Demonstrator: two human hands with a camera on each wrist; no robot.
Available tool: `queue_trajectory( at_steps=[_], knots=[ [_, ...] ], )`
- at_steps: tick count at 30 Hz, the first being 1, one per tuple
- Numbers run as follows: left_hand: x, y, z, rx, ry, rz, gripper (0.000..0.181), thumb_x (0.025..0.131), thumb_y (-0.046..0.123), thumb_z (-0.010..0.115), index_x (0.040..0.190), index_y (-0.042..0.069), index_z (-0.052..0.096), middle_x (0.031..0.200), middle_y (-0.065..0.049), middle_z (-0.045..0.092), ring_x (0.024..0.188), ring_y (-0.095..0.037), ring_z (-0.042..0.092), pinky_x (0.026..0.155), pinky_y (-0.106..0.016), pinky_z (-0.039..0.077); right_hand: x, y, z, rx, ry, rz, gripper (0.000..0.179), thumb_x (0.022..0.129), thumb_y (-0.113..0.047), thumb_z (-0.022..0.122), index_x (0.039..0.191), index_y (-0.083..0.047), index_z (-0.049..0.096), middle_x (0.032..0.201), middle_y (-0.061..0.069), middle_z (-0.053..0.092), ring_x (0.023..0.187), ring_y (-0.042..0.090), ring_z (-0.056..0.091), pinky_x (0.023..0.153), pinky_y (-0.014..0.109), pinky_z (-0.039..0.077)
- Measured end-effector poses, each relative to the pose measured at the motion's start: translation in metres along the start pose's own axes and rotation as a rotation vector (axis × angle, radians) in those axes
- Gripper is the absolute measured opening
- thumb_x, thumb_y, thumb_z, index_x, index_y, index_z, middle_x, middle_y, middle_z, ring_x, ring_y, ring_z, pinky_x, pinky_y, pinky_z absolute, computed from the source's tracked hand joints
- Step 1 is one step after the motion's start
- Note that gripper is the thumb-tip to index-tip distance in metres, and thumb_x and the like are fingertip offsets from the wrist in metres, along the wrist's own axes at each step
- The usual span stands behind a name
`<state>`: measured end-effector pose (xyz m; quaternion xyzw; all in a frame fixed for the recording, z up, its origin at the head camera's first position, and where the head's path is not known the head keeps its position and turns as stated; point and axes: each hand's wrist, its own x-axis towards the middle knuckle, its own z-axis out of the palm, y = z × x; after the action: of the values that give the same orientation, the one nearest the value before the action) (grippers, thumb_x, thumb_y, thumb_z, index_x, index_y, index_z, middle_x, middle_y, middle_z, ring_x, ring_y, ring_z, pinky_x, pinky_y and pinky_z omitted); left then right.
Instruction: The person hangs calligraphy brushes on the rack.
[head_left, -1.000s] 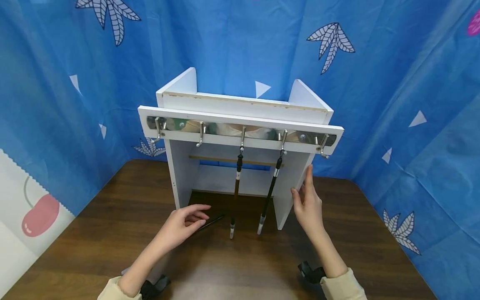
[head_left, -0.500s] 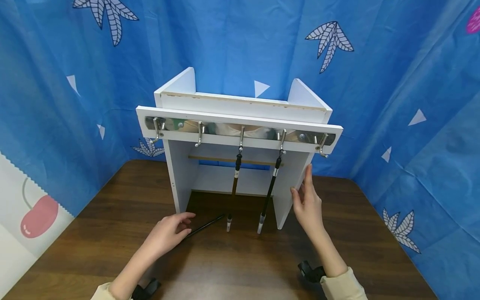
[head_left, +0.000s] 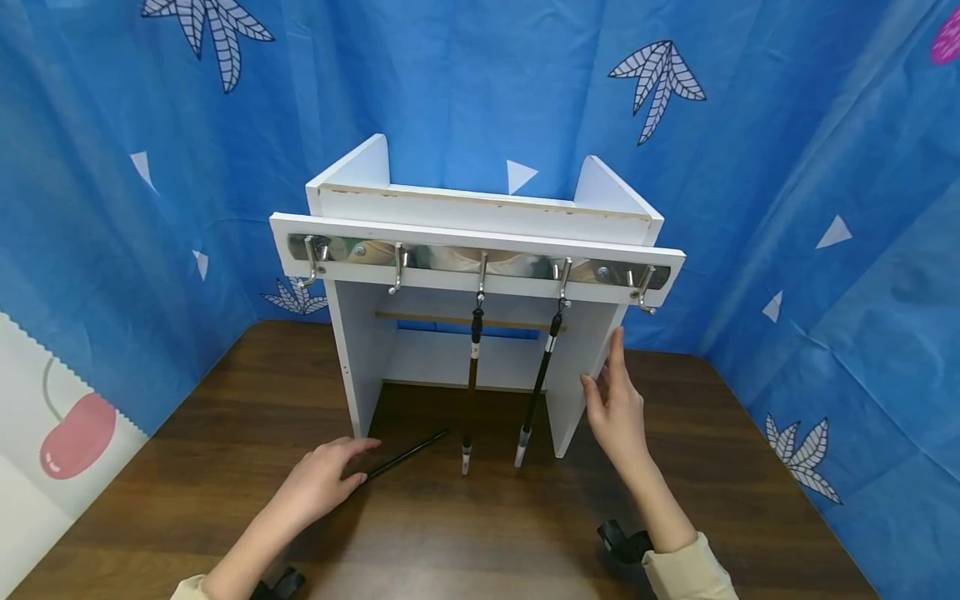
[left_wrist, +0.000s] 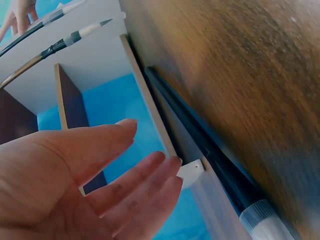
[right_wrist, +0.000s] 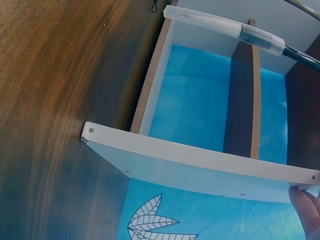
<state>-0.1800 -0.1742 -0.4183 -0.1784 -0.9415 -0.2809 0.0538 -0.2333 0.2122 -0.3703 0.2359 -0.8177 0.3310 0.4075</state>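
The loose black brush (head_left: pixel 411 452) lies on the brown wooden table (head_left: pixel 465 542), just in front of the white rack's left side, slanting so that its thin end reaches in between the two uprights while its capped end sits down by the left hand (head_left: pixel 321 477). That hand grips nothing that I can see: thumb and fingers are apart, palm turned toward the brush, with the thumb tip right by the shaft, and from here I can't tell whether it touches. Over on the other side the right hand (head_left: pixel 619 417) rests against the rack's right side panel (head_left: pixel 572 375), forefinger stretched up along it and thumb at its front edge, touching rather than clamped around anything. Between the hands, two more brushes hang tips down, each with a clear cap over its lower end: the brown-handled brush (head_left: pixel 472 375) from the middle hook (head_left: pixel 482 275), and the black-handled brush (head_left: pixel 537 387) from the next hook (head_left: pixel 565 279) to its right. Both hooks belong to a row of five on a shiny metal strip (head_left: pixel 442 257), which is fixed to a white board across the front of the white rack (head_left: pixel 480 208). Away to the left there's a white cloth with a pinkish-red cherry (head_left: pixel 78 435), and behind everything a blue curtain (head_left: pixel 487 92) printed with white leaves and triangles.
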Motion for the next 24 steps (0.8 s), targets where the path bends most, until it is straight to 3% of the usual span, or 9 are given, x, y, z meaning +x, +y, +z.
queue_trajectory(
  at_steps=[17, 24],
  knots=[
    [0.008, 0.005, 0.013, 0.114, -0.08, 0.031, 0.054, 0.07, -0.005, 0.077, 0.121, 0.008, 0.062, 0.104, -0.015, 0.061, 0.084, -0.031, 0.062, 0.063, -0.041, 0.052, 0.0, 0.002, -0.002, 0.013, -0.024, 0.005, 0.093, 0.081, 0.019, 0.06, 0.151, -0.008, 0.005, 0.148, 0.022, 0.024, 0.105, 0.046, 0.053, 0.068, 0.051, 0.051],
    [0.014, 0.01, 0.019, 0.162, -0.065, 0.096, 0.056, 0.067, -0.007, 0.079, 0.119, 0.005, 0.062, 0.097, -0.012, 0.061, 0.077, -0.028, 0.061, 0.057, -0.038, 0.051, 0.0, 0.0, -0.002, 0.01, -0.025, 0.016, 0.094, 0.08, 0.019, 0.061, 0.151, -0.008, 0.006, 0.148, 0.021, 0.024, 0.104, 0.046, 0.054, 0.069, 0.051, 0.051]
  ],
)
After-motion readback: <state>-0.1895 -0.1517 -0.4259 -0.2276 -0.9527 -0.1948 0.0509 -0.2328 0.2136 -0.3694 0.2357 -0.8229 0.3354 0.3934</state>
